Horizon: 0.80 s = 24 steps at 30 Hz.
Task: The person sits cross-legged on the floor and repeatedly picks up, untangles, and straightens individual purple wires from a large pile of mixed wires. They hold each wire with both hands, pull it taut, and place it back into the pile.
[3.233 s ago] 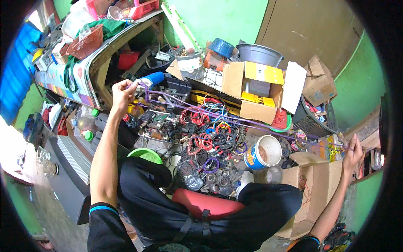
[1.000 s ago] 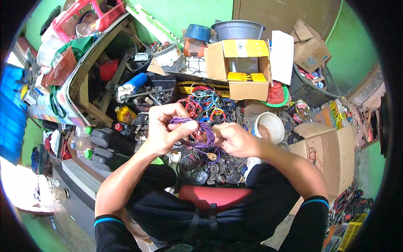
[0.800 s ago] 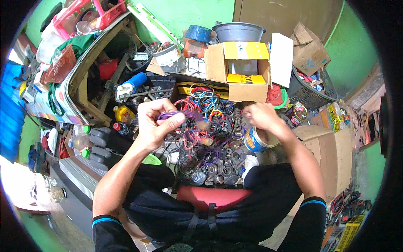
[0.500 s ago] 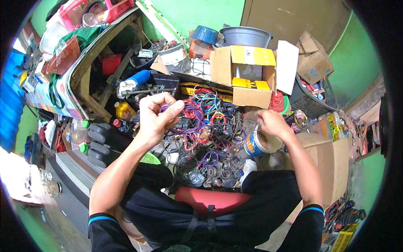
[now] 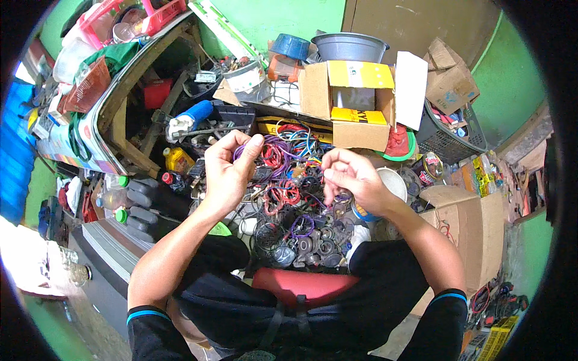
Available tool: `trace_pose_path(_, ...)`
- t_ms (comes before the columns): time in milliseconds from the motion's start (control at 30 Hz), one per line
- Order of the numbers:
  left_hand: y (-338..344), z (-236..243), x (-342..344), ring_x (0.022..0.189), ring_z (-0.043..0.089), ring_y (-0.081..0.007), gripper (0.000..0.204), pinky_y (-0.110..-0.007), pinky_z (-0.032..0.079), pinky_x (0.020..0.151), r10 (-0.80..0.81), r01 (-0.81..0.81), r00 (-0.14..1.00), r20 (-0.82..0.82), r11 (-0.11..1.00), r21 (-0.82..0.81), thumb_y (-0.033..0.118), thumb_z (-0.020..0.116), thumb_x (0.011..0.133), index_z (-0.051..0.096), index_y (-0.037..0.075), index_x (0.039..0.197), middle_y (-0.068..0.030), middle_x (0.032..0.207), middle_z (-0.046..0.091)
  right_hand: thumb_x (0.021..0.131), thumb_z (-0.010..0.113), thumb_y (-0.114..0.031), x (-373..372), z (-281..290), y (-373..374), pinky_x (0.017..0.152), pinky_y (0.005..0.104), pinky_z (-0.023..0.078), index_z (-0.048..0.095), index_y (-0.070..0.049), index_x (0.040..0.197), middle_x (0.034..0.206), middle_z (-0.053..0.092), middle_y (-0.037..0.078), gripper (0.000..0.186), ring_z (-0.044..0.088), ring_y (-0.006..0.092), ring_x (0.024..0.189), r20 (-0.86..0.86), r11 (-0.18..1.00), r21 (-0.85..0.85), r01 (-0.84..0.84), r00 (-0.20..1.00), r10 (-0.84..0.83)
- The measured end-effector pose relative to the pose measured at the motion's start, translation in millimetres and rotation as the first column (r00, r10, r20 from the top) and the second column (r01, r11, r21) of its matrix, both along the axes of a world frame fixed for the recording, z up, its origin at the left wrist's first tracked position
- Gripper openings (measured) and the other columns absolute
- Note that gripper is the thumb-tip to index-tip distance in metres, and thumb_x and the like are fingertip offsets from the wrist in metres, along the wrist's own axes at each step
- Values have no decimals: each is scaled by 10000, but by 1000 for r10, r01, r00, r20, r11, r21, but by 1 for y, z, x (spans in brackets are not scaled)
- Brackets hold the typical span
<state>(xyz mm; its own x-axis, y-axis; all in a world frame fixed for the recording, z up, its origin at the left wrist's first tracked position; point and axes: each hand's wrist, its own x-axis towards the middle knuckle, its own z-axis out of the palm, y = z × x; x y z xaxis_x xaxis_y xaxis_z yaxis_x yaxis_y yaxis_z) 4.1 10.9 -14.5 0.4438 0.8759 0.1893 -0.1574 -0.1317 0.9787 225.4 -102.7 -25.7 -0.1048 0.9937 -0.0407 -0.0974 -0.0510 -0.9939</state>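
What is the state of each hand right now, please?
Left hand: closed, holding looped purple cable.
Right hand: partly curled; cannot tell if holding anything.

Dark lettering stands on the lower yellow flap of a cardboard box [image 5: 361, 137], beyond the right hand [image 5: 355, 180]; the upper yellow flap bears a small mark, too small to read. A black-and-yellow strip [image 5: 268, 127], beyond the left hand [image 5: 227, 165] and slightly to its right, shows partial print. To the right of the right hand, a dark round tub [image 5: 430, 169] carries a lettered label. Farther right, a yellow packet [image 5: 481, 174] has illegible print. Beyond these, a brown carton [image 5: 451, 93] shows unreadable bluish marks.
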Motion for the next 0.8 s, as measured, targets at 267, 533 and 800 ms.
trace_pose_path(267, -10, -6, 12, 588, 384, -12, 204, -191, 322, 513, 67, -42, 991, -117, 978, 202, 168, 636, 892, 573, 18, 769, 56, 643, 501, 838, 639, -44, -33, 15, -17, 452, 188, 339, 637, -7, 924, 632, 549, -39, 94, 428, -6, 520, 349, 922, 300, 243, 872, -343)
trace_pose_path(533, -35, -13, 20, 545, 401, -20, 193, -204, 324, 477, -144, 167, 982, -119, 962, 215, 189, 620, 903, 561, 31, 811, 44, 610, 486, 788, 674, -43, -36, -1, -8, 410, 229, 359, 553, -38, 1007, 508, 509, 5, 250, 462, 37, 432, 400, 803, 484, 347, 729, -555)
trace_pose_path(800, -27, -10, 15, 587, 482, -24, 166, -215, 394, 508, -279, 367, 922, -268, 851, 377, 191, 659, 870, 640, 27, 855, 17, 646, 572, 789, 587, 0, -27, 11, -10, 465, 261, 413, 363, -89, 1387, 514, 511, 31, 645, 477, 73, 447, 457, 965, 246, 96, 866, -202)
